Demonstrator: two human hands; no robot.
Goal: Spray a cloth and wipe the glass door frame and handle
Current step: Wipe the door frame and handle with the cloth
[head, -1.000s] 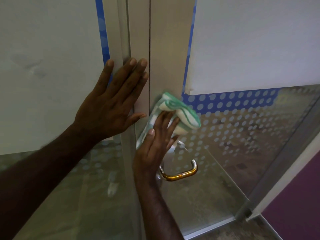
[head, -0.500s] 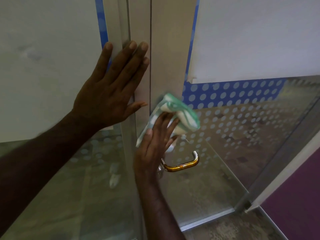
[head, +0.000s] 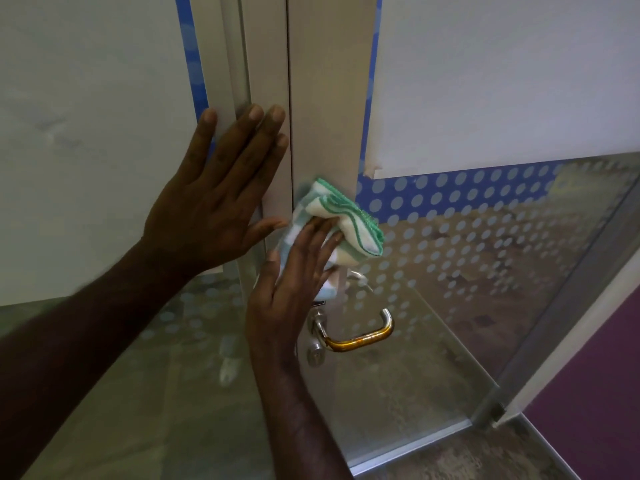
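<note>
right hand (head: 294,289) grip: cloth (head: 341,220) pressed to upright frame (head: 325,98) | left hand (head: 211,202): flat, open

crowded door frame (head: 329,98), open above

left hand (head: 214,202) flat beside the cloth (head: 341,220); handle (head: 360,336) juts out just below; upper frame bare

Glossy metal handle (head: 360,336), soft cloth (head: 341,220)

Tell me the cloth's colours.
White with green stripes and edging, seen in the head view: cloth.
</note>
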